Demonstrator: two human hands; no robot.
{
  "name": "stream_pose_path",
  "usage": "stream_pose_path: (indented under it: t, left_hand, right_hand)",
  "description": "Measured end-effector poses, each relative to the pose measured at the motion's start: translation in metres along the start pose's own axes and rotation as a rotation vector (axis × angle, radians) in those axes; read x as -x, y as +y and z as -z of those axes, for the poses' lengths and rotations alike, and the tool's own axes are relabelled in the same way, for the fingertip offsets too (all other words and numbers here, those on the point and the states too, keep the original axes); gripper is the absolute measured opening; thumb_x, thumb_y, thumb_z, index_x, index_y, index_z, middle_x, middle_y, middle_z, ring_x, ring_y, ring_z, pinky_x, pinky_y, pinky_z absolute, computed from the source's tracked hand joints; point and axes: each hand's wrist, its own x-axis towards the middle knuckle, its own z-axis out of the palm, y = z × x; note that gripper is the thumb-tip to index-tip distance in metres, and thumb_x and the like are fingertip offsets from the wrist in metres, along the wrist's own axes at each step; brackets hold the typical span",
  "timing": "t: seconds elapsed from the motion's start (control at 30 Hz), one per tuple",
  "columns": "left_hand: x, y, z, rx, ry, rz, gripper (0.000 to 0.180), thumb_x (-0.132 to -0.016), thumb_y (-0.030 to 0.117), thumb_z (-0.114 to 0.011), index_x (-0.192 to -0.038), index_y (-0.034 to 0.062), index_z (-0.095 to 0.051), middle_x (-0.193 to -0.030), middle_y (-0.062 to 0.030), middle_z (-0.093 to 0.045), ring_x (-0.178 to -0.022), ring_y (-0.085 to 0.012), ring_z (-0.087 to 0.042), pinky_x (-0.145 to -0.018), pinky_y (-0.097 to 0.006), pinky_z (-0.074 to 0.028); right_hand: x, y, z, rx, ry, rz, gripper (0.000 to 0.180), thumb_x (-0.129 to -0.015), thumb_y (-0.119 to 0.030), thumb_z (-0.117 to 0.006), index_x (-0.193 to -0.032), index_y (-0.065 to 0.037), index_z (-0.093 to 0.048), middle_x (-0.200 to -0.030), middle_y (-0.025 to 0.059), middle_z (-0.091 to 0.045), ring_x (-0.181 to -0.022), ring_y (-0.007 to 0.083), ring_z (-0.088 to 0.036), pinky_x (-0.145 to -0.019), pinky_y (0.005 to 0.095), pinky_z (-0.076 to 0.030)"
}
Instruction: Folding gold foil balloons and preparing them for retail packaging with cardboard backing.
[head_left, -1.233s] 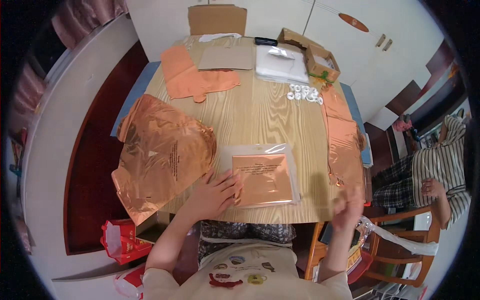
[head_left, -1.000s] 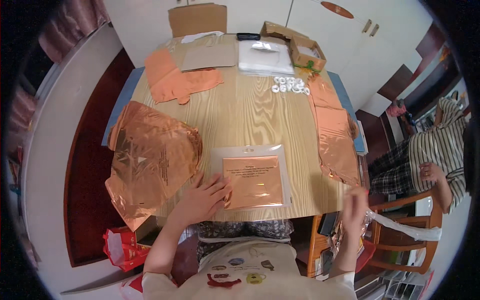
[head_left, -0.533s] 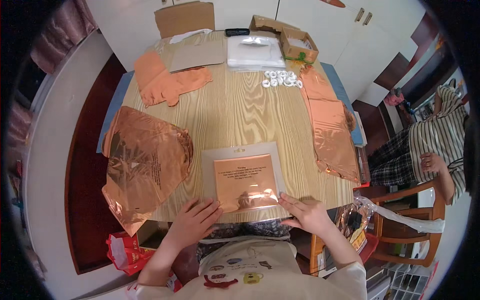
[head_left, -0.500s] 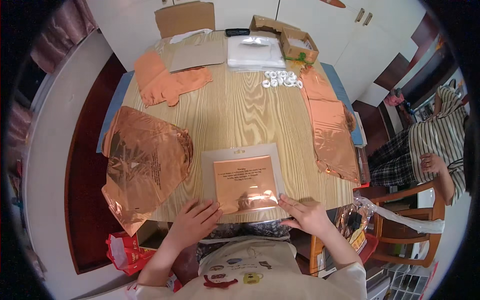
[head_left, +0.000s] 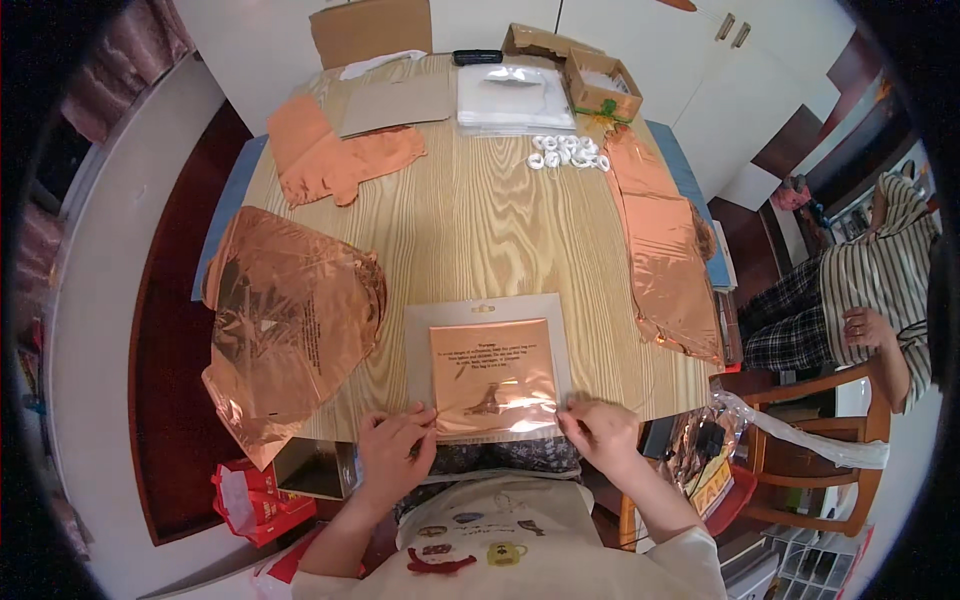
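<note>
At the table's near edge lies a grey card with a hang hole at its top. On it rests a folded copper-coloured foil sheet with dark print, its lower part shiny. My left hand has its fingers curled at the card's lower left corner, thumb and fingertips closed on the edge. At the lower right corner my right hand pinches the card between thumb and bent fingers. Whether a clear sleeve wraps the card is hard to make out.
Loose copper foil sheets lie at left, more foil at right. Toward the back are white rings, a stack of clear plastic bags, a grey board and a small cardboard box. A person stands at right.
My fingers, flatter before, are now bent and closed on the card's lower corners. Both hands have shifted slightly, and the card and foil sit a little lower in the picture.
</note>
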Motion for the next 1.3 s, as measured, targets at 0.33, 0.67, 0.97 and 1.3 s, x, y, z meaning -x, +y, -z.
stream_pose_path:
  t: [0.33, 0.67, 0.97, 1.3]
  left_hand:
    - [0.008, 0.000, -0.018, -0.024, 0.087, 0.163, 0.023, -0.070, 0.004, -0.073, -0.086, 0.0072, -0.057, -0.104, -0.0089, -0.064, -0.097, -0.0287, -0.060, -0.079, -0.043, -0.043]
    - [-0.007, 0.051, -0.016, -0.191, -0.135, -0.197, 0.043, -0.081, 0.023, -0.069, -0.119, 0.0059, -0.060, -0.127, -0.0149, -0.056, -0.125, -0.0313, -0.049, -0.102, -0.044, -0.040]
    - [0.000, 0.041, -0.030, -0.253, -0.237, -0.167, 0.064, -0.082, 0.031, -0.067, -0.133, -0.0020, -0.049, -0.138, -0.0190, -0.050, -0.131, -0.0339, -0.045, -0.112, -0.049, -0.030]
    - [0.017, 0.020, 0.010, -0.331, -0.242, -0.116, 0.059, -0.081, 0.029, -0.069, -0.130, 0.0009, -0.053, -0.135, -0.0152, -0.053, -0.126, -0.0292, -0.049, -0.101, -0.044, -0.038]
  right_hand:
    - [0.007, -0.007, -0.005, 0.131, -0.044, -0.169, 0.027, -0.079, -0.011, -0.074, -0.099, -0.007, -0.057, -0.082, 0.0104, -0.060, -0.052, 0.0250, -0.060, -0.047, 0.0347, -0.048]
    - [-0.003, -0.027, 0.002, 0.127, -0.175, 0.150, 0.045, -0.066, -0.005, -0.063, -0.111, -0.007, -0.068, -0.123, 0.0052, -0.064, -0.058, 0.0134, -0.059, -0.053, 0.0258, -0.051]
    - [0.004, -0.030, 0.009, 0.167, -0.267, 0.032, 0.050, -0.066, -0.004, -0.063, -0.115, -0.009, -0.068, -0.117, 0.0068, -0.068, -0.057, 0.0143, -0.059, -0.050, 0.0268, -0.050]
    - [-0.011, -0.017, 0.032, 0.069, -0.246, -0.252, 0.028, -0.078, -0.014, -0.064, -0.105, -0.005, -0.064, -0.095, 0.0108, -0.066, -0.073, 0.0292, -0.067, -0.062, 0.0380, -0.056]
